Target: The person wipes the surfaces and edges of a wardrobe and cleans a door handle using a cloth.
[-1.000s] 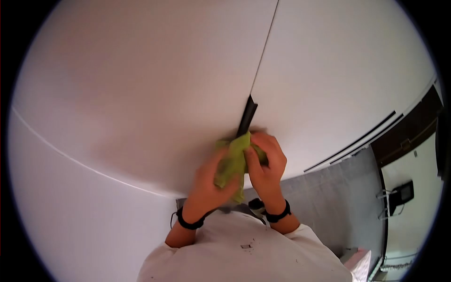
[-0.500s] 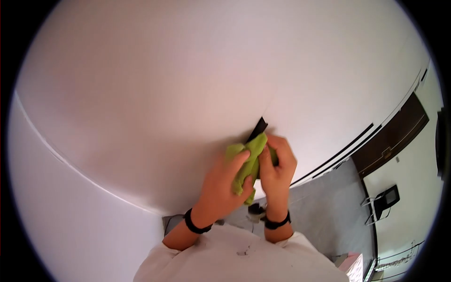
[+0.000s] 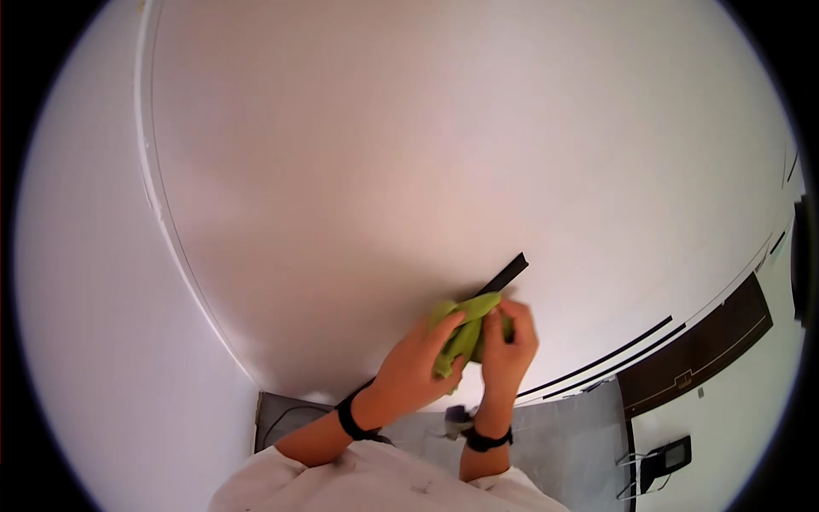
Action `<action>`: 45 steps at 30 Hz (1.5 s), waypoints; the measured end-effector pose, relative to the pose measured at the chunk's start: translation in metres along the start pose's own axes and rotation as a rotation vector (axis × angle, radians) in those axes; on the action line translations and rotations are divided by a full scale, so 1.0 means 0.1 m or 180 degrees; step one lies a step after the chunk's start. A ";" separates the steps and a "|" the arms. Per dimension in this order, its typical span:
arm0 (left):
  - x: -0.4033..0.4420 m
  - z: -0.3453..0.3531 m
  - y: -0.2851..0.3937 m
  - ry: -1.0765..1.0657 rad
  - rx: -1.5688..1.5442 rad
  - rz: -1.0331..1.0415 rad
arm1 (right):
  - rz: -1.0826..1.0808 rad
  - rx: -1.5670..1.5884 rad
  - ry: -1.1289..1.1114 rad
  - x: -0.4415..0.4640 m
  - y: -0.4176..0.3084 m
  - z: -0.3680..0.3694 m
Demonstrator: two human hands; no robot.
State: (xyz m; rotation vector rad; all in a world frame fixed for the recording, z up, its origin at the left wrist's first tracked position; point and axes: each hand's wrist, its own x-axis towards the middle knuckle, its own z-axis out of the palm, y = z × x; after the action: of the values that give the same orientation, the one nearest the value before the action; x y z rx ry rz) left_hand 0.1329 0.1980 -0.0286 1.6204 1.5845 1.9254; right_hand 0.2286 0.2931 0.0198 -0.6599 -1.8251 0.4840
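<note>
A crumpled green cloth [image 3: 465, 337] is bunched between both my hands, in front of the white wall. My left hand [image 3: 414, 367] is closed on its left side, thumb pointing up. My right hand [image 3: 509, 346] pinches the upper right part with thumb and fingers. From behind the cloth a slim black strip [image 3: 509, 271] slants up to the right, close against the wall surface. Its middle is covered by the cloth and hands, so I cannot tell whether my fingers also grip it. Black bands sit on both wrists.
The white wall [image 3: 341, 154] fills most of the view and meets another at a corner seam on the left. Long black strips [image 3: 597, 358] run along it at right. Beyond are a dark brown door [image 3: 695, 346], a black chair [image 3: 667, 459] and grey floor [image 3: 563, 444].
The view has turned, so the corner seam stands steeper and the door appears lower. More of the black strip shows above the cloth, at a flatter slant. Both hands still hold the cloth.
</note>
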 end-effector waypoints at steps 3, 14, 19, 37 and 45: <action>-0.24 0.05 -0.20 0.0014 0.0394 0.0052 | 0.0150 -0.0276 -0.0162 -0.37 0.29 0.08; -0.65 -0.15 -0.30 0.0970 -0.2165 -0.1146 | 0.0638 0.0383 -0.2121 -0.80 0.27 -0.13; -0.50 0.00 -0.42 0.0032 0.0231 0.1086 | 0.1052 0.0663 -0.1908 -0.82 0.55 -0.49; -0.65 -0.20 -0.87 -0.1404 -0.3955 -0.1113 | -0.0423 0.0431 -0.1865 0.17 -0.23 -0.65; -0.30 -0.54 -0.07 -0.0290 -0.2370 -0.0794 | -0.0336 0.1017 -0.1916 0.45 -0.58 -0.18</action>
State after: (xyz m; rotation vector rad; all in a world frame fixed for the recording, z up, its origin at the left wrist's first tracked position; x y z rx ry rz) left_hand 0.0984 0.1484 -0.0436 1.1124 0.8144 1.9282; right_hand 0.2215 0.2780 0.0932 -0.2007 -2.2546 0.9542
